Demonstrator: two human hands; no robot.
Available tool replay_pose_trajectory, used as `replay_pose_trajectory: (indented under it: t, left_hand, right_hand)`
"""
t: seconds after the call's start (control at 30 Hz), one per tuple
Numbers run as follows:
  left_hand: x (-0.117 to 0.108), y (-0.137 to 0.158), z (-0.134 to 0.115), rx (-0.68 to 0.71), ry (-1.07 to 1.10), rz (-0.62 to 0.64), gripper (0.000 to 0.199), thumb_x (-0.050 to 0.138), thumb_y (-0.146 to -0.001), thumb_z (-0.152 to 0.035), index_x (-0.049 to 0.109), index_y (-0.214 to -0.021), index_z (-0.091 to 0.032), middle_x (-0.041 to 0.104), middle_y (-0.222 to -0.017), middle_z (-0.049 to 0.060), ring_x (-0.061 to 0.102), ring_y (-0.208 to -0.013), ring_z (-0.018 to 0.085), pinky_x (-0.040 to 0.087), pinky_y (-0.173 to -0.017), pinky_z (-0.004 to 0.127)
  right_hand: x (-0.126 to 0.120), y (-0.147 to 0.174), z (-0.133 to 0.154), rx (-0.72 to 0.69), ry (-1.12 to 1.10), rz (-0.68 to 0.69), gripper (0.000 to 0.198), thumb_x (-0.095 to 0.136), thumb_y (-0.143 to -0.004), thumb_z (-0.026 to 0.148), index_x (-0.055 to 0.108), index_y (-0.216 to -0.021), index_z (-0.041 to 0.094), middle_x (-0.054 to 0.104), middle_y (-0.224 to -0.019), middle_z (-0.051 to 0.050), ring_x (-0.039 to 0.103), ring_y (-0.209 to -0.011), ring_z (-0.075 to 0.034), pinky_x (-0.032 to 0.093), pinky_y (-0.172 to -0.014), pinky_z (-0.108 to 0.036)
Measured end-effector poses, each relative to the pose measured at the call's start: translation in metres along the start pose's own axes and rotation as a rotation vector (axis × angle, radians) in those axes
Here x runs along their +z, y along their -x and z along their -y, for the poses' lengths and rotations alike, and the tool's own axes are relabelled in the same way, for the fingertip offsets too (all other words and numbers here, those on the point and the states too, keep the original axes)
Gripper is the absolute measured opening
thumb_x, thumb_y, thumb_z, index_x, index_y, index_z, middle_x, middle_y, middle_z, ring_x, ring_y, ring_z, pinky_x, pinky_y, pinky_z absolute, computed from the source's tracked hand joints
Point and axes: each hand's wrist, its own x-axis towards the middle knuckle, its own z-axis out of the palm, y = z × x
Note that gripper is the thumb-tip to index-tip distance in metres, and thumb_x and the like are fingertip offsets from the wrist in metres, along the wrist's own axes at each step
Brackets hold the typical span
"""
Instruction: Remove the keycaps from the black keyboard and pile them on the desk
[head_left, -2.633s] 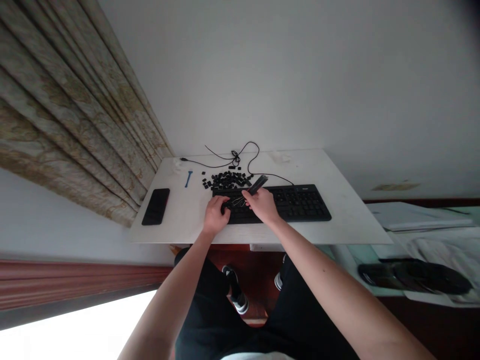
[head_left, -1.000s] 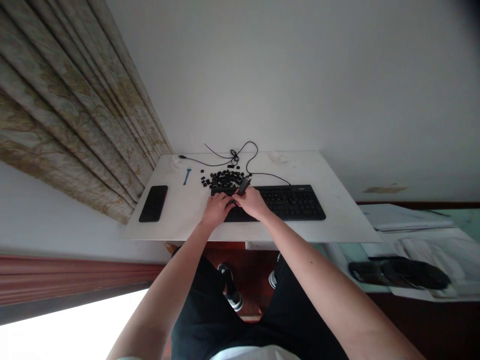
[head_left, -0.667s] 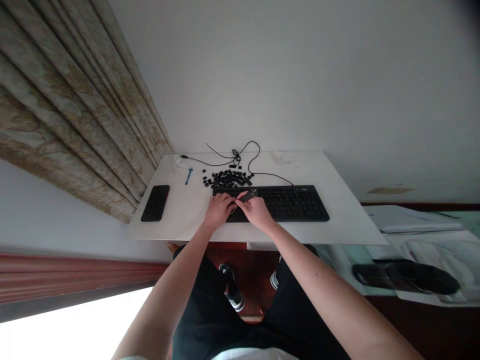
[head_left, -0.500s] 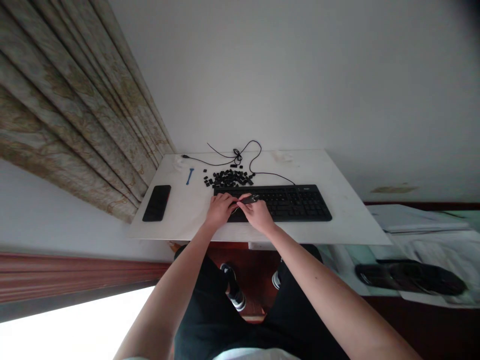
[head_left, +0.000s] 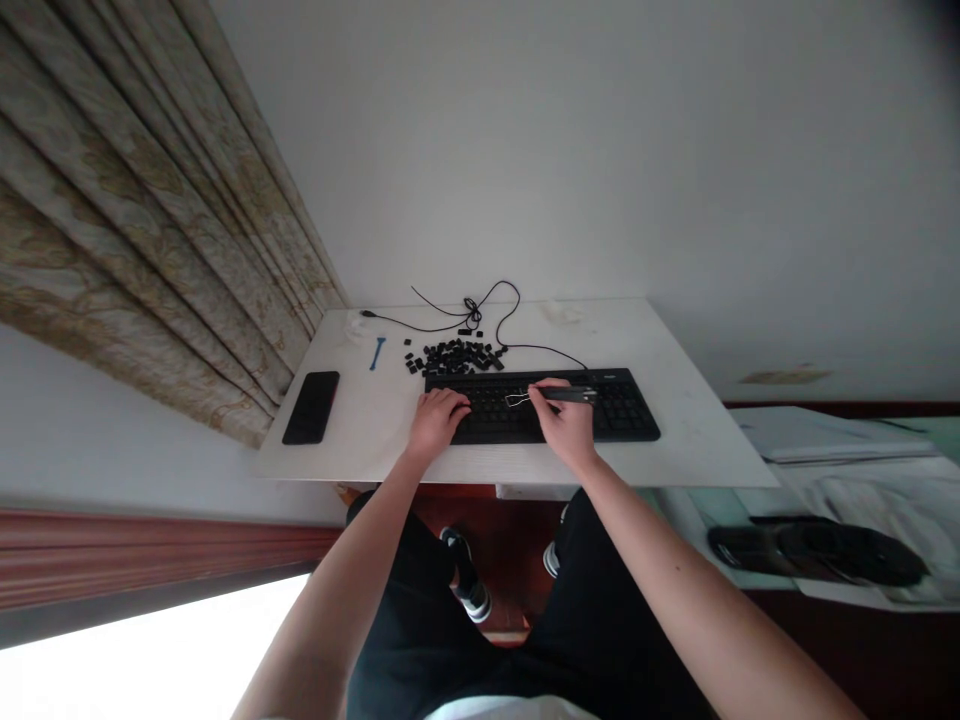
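A black keyboard lies along the front of the white table. On its left end rests my left hand, fingers laid over the keys and nothing seen in them. My right hand is closed around the dark handle of a wire keycap puller, held over the right-middle part of the keyboard. The wire loop points left, above the keys; whether it touches one I cannot tell. Behind the keyboard's left half is a loose pile of black keycaps.
A black phone lies at the table's left side, with a blue double-ended tool behind it. The keyboard's cable is bundled near the wall. Beyond the table's right edge, a dark glossy object sits on a lower surface.
My right hand has moved right along the keyboard with the keycap puller, away from my left hand. The left hand has stayed at the keyboard's left end.
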Motion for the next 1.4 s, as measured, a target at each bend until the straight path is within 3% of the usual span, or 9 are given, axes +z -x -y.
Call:
replay_pose_trajectory:
  t: [0.17,0.3,0.43,0.63,0.8,0.93,1.07,1.23,1.4]
  left_hand:
    - [-0.001,-0.007,0.006,-0.072,0.191,-0.122,0.012,0.06,-0.095,-0.018,0.072,-0.097,-0.021,0.072,-0.099,0.004,0.065,-0.096,0.018,0.05,-0.091,0.034]
    - [-0.009,-0.034,0.005,-0.181,0.218,-0.141,0.016,0.06,-0.093,-0.016,0.073,-0.099,-0.021,0.072,-0.099,0.004,0.067,-0.093,0.018,0.053,-0.089,0.032]
    - [-0.014,-0.075,-0.003,-0.228,0.16,-0.08,0.018,0.06,-0.094,-0.019,0.074,-0.104,-0.021,0.075,-0.103,0.004,0.068,-0.096,0.019,0.052,-0.094,0.034]
    - [-0.011,-0.109,-0.005,-0.289,-0.074,-0.022,0.022,0.06,-0.094,-0.025,0.072,-0.111,-0.02,0.073,-0.112,0.011,0.065,-0.109,0.028,0.05,-0.098,0.042]
    - [-0.003,-0.083,-0.005,-0.18,-0.024,-0.161,0.028,0.049,-0.094,-0.012,0.071,-0.11,-0.018,0.071,-0.113,0.011,0.064,-0.111,0.024,0.049,-0.102,0.041]
    - [0.003,-0.041,-0.012,-0.067,0.084,-0.158,0.029,0.048,-0.092,-0.008,0.07,-0.105,-0.02,0.07,-0.106,0.007,0.065,-0.105,0.021,0.051,-0.099,0.038]
    - [0.009,-0.01,-0.017,-0.032,0.056,-0.142,0.031,0.048,-0.089,-0.005,0.068,-0.106,-0.02,0.07,-0.105,0.007,0.064,-0.106,0.023,0.051,-0.097,0.04]
    - [0.012,0.0,-0.021,0.0,-0.022,-0.119,0.033,0.052,-0.084,-0.005,0.066,-0.11,-0.02,0.07,-0.107,0.008,0.062,-0.106,0.025,0.049,-0.097,0.043]
    - [0.011,0.002,-0.026,0.027,-0.039,-0.104,0.04,0.056,-0.079,-0.008,0.063,-0.117,-0.019,0.069,-0.109,0.009,0.062,-0.107,0.027,0.047,-0.099,0.044]
  right_hand:
    - [-0.024,0.007,-0.028,-0.035,0.224,-0.229,0.032,0.055,-0.096,0.049,0.067,-0.101,0.02,0.075,-0.099,-0.011,0.072,-0.094,-0.026,0.056,-0.089,-0.042]
    - [-0.022,0.013,-0.034,-0.088,0.277,-0.182,0.033,0.053,-0.098,0.049,0.067,-0.105,0.02,0.075,-0.103,-0.011,0.071,-0.098,-0.026,0.055,-0.092,-0.041]
    - [-0.02,0.011,-0.034,-0.088,0.312,-0.14,0.034,0.051,-0.098,0.05,0.067,-0.105,0.021,0.075,-0.102,-0.011,0.072,-0.097,-0.027,0.055,-0.089,-0.04]
    - [-0.023,0.009,-0.032,-0.05,0.34,-0.139,0.038,0.049,-0.099,0.053,0.067,-0.105,0.02,0.076,-0.102,-0.011,0.072,-0.093,-0.027,0.055,-0.085,-0.04]
    - [-0.023,0.008,-0.031,-0.044,0.326,-0.145,0.039,0.049,-0.098,0.054,0.068,-0.104,0.02,0.075,-0.102,-0.011,0.071,-0.091,-0.026,0.054,-0.085,-0.039]
    - [-0.023,0.007,-0.029,-0.01,0.311,-0.161,0.041,0.049,-0.098,0.056,0.068,-0.102,0.019,0.075,-0.1,-0.012,0.071,-0.091,-0.026,0.053,-0.086,-0.039]
    - [-0.023,0.006,-0.028,0.038,0.342,-0.196,0.043,0.05,-0.097,0.058,0.068,-0.1,0.019,0.075,-0.095,-0.012,0.07,-0.085,-0.026,0.053,-0.081,-0.038]
    - [-0.025,0.006,-0.024,0.074,0.305,-0.218,0.045,0.051,-0.095,0.06,0.068,-0.092,0.018,0.073,-0.079,-0.009,0.065,-0.061,-0.021,0.053,-0.065,-0.033]
    - [-0.011,0.001,-0.001,0.093,0.147,-0.142,0.04,0.056,-0.093,0.058,0.067,-0.088,0.02,0.073,-0.072,-0.006,0.07,-0.062,-0.021,0.053,-0.062,-0.03]
